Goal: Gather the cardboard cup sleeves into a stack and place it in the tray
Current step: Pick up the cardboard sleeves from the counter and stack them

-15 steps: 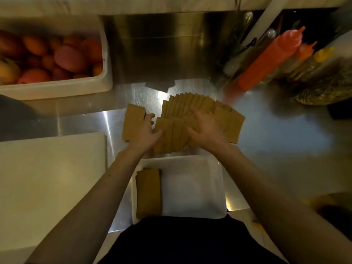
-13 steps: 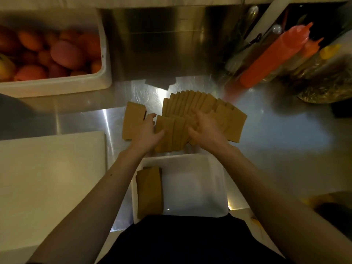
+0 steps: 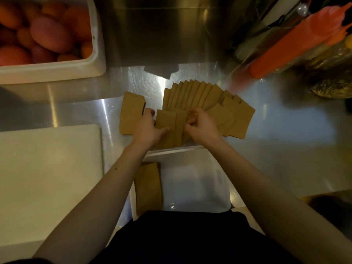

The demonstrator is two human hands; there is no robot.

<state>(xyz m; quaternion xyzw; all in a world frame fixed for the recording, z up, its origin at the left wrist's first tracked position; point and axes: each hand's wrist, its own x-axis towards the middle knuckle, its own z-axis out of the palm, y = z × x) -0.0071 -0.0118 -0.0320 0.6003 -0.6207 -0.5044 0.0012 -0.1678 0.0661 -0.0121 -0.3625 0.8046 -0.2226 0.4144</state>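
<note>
Several flat brown cardboard cup sleeves (image 3: 196, 96) lie fanned out on the steel counter. A separate small pile of sleeves (image 3: 130, 116) rests to the left of the fan. My left hand (image 3: 147, 128) grips the left side of a near bunch of sleeves (image 3: 165, 121), thumb on top. My right hand (image 3: 202, 123) curls its fingers onto the same bunch from the right. Just in front of me sits a white tray (image 3: 219, 180) that holds a stack of sleeves (image 3: 149, 189) along its left wall.
A white cutting board (image 3: 47, 178) lies at the left. A white bin (image 3: 57, 70) of orange-red fruit stands at the back left. Orange squeeze bottles (image 3: 297, 44) and a clear bag (image 3: 331, 80) crowd the back right. The steel counter (image 3: 285, 140) stretches to the right.
My right hand's fingers have curled in on the near sleeves and both hands have drawn closer together. The view has shifted slightly toward the counter.
</note>
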